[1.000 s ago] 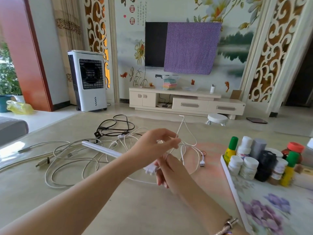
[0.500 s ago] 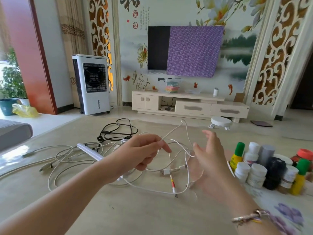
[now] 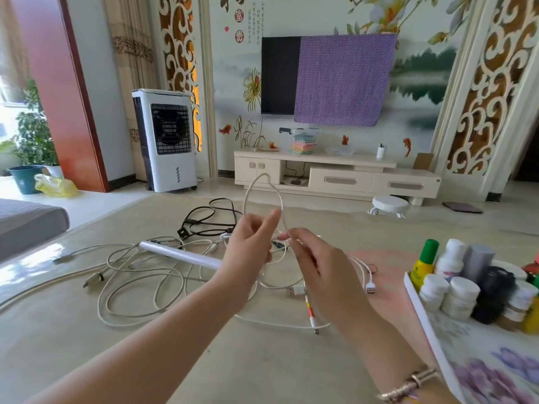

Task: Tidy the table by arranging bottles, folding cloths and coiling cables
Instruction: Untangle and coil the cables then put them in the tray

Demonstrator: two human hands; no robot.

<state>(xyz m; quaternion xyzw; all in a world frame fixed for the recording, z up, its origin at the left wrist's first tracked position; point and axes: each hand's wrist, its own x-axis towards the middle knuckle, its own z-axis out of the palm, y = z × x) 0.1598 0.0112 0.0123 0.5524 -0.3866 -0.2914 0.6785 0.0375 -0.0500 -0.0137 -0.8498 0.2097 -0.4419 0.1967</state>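
Head view: both hands are up above the bench (image 3: 87, 339). The left hand (image 3: 248, 258) and the right hand (image 3: 323, 272) each pinch the white cable (image 3: 262, 185), whose loop sticks up between them. More cables (image 3: 140, 275) lie tangled below.

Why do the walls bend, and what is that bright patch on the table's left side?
Head view: the wide-angle lens bows the pillar and the table edge; the patch is window glare. The left hand and right hand, pinching the white cable, look sharp.
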